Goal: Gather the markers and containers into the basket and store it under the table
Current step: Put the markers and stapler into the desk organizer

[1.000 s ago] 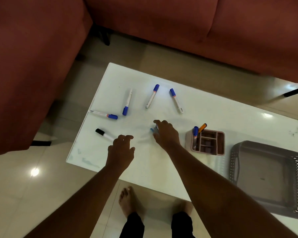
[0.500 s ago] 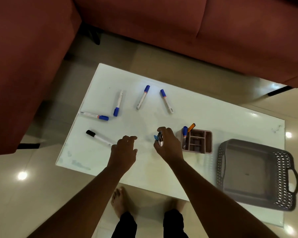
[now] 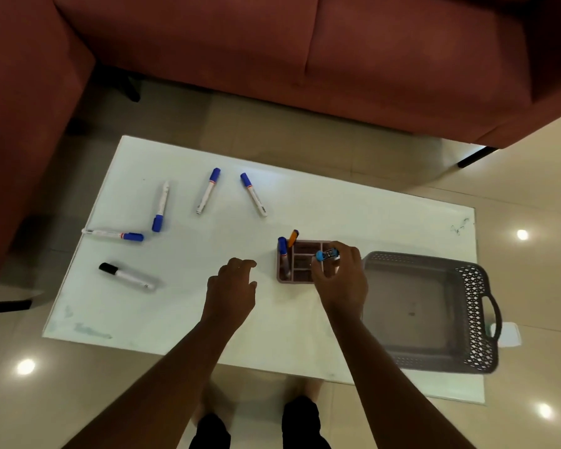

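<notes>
Now the right hand (image 3: 340, 280), pinching a small light-blue-capped marker (image 3: 327, 254), has carried it from the white desk (image 3: 182, 306) to over the pink compartmented plastic organiser (image 3: 302, 262); left hand (image 3: 232, 288) hovers loosely curled, empty. Grey latticed plastic basket (image 3: 476, 319) waits beside.

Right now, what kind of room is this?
Probably a home living room: a reddish-brown fabric corner sofa wraps around a low white glossy coffee table, on glossy beige floor tiles. The person stands barefoot.
</notes>
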Demonstrator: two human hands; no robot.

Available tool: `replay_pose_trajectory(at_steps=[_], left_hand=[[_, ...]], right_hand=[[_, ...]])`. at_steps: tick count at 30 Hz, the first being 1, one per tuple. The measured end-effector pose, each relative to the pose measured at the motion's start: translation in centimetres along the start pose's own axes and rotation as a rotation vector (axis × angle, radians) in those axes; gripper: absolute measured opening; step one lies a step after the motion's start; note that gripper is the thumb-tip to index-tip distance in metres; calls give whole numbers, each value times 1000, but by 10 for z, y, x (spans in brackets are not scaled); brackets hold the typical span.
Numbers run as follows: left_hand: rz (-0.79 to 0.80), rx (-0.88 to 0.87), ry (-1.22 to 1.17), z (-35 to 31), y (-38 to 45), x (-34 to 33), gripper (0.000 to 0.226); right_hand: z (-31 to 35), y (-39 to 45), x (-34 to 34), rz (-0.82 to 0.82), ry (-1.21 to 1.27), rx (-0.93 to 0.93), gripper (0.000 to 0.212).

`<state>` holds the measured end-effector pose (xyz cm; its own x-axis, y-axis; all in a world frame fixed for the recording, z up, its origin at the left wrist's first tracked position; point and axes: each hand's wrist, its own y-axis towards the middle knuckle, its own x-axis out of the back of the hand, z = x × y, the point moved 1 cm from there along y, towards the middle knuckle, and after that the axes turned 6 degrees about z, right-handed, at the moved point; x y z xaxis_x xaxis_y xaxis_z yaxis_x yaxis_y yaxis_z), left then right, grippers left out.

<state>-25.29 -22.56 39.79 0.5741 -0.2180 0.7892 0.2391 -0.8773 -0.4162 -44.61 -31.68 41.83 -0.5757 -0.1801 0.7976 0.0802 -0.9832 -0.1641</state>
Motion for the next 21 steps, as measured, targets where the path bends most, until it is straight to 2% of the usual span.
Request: replay_pose_trajectory(at_steps=[5, 17, 19, 21], left_hand=[[2, 49, -17, -7, 1, -9, 39], [-30, 116, -38, 33, -10, 10, 38], [-33, 128, -52, 46, -12, 14, 38], [-36, 133, -64, 59, -16, 18, 39]], right_hand=[[-22, 2, -19, 113, -61, -28, 47], [-8, 12, -29, 99, 164, -52, 29], [-6, 10, -37, 118, 125, -60, 29], [-5, 2, -46, 141, -20, -56, 31]])
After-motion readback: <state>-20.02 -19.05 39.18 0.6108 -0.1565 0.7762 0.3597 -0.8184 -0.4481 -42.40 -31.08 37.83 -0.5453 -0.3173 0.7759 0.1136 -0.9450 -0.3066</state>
